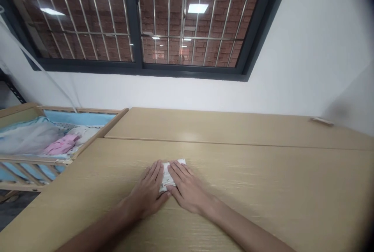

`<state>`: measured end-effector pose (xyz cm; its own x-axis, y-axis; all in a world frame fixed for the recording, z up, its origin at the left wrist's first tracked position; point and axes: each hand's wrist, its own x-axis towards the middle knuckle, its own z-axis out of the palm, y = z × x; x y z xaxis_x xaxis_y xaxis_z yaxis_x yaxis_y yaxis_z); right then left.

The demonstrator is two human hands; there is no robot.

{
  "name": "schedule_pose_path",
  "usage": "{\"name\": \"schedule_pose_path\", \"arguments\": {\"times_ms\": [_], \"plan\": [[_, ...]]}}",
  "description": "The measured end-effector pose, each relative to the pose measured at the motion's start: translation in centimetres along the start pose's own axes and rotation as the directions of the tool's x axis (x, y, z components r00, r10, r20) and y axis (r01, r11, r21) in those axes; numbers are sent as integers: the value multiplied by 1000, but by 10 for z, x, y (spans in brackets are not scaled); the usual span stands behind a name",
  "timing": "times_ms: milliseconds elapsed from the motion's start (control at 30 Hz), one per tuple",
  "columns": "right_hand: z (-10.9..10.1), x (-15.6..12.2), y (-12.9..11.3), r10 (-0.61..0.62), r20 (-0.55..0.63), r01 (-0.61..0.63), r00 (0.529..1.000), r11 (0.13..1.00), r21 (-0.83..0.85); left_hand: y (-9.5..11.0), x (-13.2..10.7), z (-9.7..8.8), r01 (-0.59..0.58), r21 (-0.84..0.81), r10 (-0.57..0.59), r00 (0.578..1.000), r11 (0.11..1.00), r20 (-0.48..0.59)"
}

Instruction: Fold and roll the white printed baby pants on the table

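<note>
A small folded white cloth with a faint print (167,176) lies on the light wooden table (263,189). My left hand (147,194) rests flat on its left side, fingers stretched out and together. My right hand (187,187) lies flat over its right side, fingers extended. Both palms press down, and only a narrow strip of the cloth shows between them and at the top edge.
A wooden baby cot (43,143) with blue lining, grey netting and pink clothes stands at the table's left. A second table surface (233,125) abuts the wall behind. A small flat object (321,120) lies far right. A barred window (140,18) is above.
</note>
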<state>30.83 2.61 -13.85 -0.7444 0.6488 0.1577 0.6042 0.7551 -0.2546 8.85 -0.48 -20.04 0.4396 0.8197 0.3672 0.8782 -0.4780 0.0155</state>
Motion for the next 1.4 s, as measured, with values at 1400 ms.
{"name": "schedule_pose_path", "arguments": {"times_ms": [1400], "plan": [[-32,-76,2,-152,187,166,970,984,-61,49,-44,-41,-320,100,321,947,942,11]]}}
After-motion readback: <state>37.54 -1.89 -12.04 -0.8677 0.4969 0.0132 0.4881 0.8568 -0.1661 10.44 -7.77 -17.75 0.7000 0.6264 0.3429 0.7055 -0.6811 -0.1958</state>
